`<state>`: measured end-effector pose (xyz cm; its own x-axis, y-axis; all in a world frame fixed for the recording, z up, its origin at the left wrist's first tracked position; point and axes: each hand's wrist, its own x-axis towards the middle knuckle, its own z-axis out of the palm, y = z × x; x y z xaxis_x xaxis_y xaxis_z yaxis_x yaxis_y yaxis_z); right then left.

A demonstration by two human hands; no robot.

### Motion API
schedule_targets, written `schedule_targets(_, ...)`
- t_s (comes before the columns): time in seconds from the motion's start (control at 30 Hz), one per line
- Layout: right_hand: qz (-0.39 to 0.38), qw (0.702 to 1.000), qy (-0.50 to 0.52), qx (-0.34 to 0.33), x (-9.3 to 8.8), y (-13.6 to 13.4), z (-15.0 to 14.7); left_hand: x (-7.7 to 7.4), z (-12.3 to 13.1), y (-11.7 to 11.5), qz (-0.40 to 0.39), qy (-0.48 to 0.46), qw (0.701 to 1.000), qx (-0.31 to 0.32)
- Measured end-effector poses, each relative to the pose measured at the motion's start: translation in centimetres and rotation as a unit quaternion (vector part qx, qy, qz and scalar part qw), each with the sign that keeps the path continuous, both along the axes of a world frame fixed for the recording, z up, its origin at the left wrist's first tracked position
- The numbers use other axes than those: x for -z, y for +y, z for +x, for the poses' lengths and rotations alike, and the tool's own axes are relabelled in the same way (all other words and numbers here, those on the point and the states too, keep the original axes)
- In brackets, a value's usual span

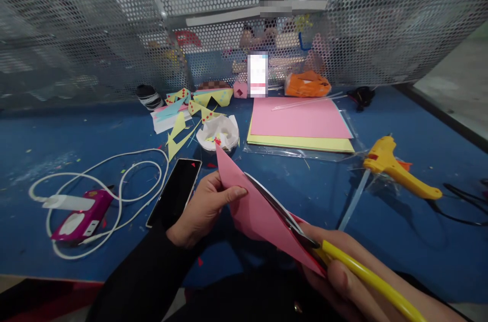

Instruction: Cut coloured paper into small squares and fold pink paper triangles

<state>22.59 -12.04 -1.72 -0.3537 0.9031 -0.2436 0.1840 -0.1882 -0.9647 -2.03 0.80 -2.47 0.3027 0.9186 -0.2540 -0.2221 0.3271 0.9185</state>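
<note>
Head view: a sheet of pink paper (253, 205) is held at the lower centre of the frame, tilted, with one corner pointing up. A pair of scissors (343, 260) with yellow handles lies along its right edge; how far the blades are apart I cannot tell. The left hand (208, 205) pinches the paper, thumb on its near face. The right hand (353, 289), at the lower right, is closed around the scissors' handles.

Just beside the left hand lies a dark phone (175, 192). Above the paper's upper corner is a bowl (232, 131) lined with white tissue, with yellow scraps (177, 136) to its left and a paper stack (301, 119), pink on top, to its right. A yellow glue gun (400, 169) lies at the right of the frame, a purple adapter (86, 215) at the lower left. All these rest on a blue table (438, 144), and a perforated metal screen (76, 32) fills the top.
</note>
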Motion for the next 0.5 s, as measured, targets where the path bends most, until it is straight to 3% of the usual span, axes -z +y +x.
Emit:
schedule_targets(0.07,-0.023,1.0,0.012,-0.017,-0.38,0.16,0.19,0.08,-0.02,-0.04,-0.004,-0.005,1.0,0.001)
schedule_targets(0.2,0.018,0.999,-0.033,-0.037,-0.88,0.54,0.84,0.16,-0.01,-0.09,-0.015,-0.01,0.999,0.03)
schedule_targets(0.5,0.092,0.991,-0.097,0.019,-0.49,0.6,-0.05,0.21,0.04,-0.2,-0.022,-0.018,0.999,0.046)
